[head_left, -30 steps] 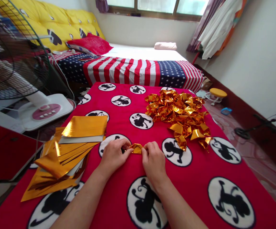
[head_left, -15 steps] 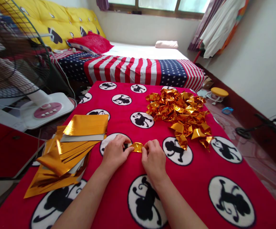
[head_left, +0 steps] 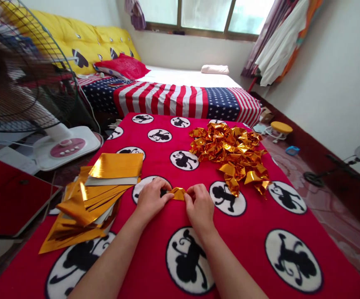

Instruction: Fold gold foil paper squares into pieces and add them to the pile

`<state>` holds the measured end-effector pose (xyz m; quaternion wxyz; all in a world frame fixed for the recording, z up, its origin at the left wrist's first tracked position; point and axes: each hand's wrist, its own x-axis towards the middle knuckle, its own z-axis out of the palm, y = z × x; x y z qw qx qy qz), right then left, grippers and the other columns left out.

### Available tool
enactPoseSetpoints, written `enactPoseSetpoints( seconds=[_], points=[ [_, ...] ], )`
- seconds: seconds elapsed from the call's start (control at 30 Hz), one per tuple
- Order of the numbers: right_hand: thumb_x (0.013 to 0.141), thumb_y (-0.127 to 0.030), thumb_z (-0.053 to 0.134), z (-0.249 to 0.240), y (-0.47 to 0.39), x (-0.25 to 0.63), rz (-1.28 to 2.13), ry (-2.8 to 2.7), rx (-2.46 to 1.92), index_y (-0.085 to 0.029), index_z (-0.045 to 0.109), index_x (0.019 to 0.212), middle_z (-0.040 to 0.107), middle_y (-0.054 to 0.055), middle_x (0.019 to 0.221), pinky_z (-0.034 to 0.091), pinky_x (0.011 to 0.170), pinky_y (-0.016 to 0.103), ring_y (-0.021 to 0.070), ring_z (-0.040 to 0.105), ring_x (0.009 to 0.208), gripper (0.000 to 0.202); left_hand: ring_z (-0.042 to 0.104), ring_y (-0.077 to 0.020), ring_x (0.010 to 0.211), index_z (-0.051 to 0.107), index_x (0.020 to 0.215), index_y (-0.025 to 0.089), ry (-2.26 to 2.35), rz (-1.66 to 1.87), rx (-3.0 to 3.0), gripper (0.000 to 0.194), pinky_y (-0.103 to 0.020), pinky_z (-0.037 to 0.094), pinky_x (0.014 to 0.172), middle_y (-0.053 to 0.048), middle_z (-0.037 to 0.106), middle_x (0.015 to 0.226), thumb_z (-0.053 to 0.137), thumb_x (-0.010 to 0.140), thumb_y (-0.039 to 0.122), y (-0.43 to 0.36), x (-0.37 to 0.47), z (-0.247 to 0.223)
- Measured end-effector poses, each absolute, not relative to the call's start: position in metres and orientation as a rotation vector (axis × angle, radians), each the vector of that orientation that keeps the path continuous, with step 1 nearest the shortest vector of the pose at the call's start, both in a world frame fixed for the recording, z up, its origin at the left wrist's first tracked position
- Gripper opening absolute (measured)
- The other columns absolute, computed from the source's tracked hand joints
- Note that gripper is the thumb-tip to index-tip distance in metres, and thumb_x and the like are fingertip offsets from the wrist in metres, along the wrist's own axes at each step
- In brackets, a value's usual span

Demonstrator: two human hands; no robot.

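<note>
A small folded piece of gold foil paper (head_left: 178, 193) lies between my hands, low over the red cloth (head_left: 245, 245) with its monkey circles. My left hand (head_left: 153, 198) pinches its left end between thumb and fingers. At the opposite end, my right hand (head_left: 200, 204) grips it the same way. Left of my hands, flat gold foil sheets (head_left: 116, 165) lie in a loose, fanned stack, some showing a pale strip. A heap of folded gold foil pieces (head_left: 226, 143) covers the far right part of the cloth.
An electric fan (head_left: 66, 147) stands to the left, beside a dark red panel (head_left: 10, 199). Beyond the table is a bed with a stars-and-stripes cover (head_left: 164, 99). A yellow-topped stool (head_left: 281, 127) and a black-legged stand (head_left: 315, 178) are on the floor at right.
The camera view has tilted up slightly. Both hands keep their pinch on the foil piece, whose middle now looks more raised and peaked.
</note>
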<state>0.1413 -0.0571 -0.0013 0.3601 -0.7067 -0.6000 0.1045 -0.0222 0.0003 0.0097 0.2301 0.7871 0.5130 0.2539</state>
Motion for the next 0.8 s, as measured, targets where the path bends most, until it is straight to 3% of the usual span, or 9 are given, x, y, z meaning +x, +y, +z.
enactPoseSetpoints(
  seconds=[0.27,0.43,0.6,0.8],
  points=[
    [0.082,-0.018,0.056,-0.005,-0.058,0.145,0.35,-1.473,-1.724,-0.021,0.057,0.078,0.062,0.001,0.077,0.039,0.068,0.028,0.0171,0.056,0.074,0.005,0.052,-0.0131,0.062,0.067,0.077,0.02,1.444,0.706,2.019,0.008,-0.025,0.036,0.058,0.002,0.065,0.069,0.069,0.071,0.025,-0.002,-0.024,0.008],
    [0.084,-0.026,0.056,-0.006,-0.059,0.144,0.505,-1.335,-1.628,-0.022,0.06,0.088,0.068,0.001,0.081,0.043,0.069,0.027,0.0179,0.061,0.076,0.007,0.057,-0.0137,0.064,0.07,0.096,0.018,1.299,0.836,1.855,0.023,-0.024,0.042,0.061,-0.001,0.068,0.073,0.065,0.074,0.024,-0.007,-0.019,0.01],
    [0.086,-0.033,0.056,-0.01,-0.057,0.145,0.697,-1.189,-1.449,-0.021,0.063,0.089,0.07,0.002,0.083,0.046,0.069,0.027,0.0173,0.064,0.075,0.014,0.063,-0.0173,0.072,0.073,0.082,0.014,1.26,1.02,1.734,0.018,-0.025,0.047,0.066,-0.007,0.071,0.078,0.064,0.076,0.029,-0.016,-0.006,0.011],
    [0.084,-0.033,0.059,-0.009,-0.057,0.146,0.753,-1.125,-1.391,-0.02,0.063,0.084,0.068,0.001,0.077,0.045,0.065,0.025,0.016,0.062,0.07,0.014,0.066,-0.0185,0.072,0.075,0.086,0.015,1.232,1.061,1.595,0.022,-0.027,0.051,0.067,-0.007,0.074,0.081,0.067,0.075,0.032,-0.018,-0.002,0.003]
  ],
)
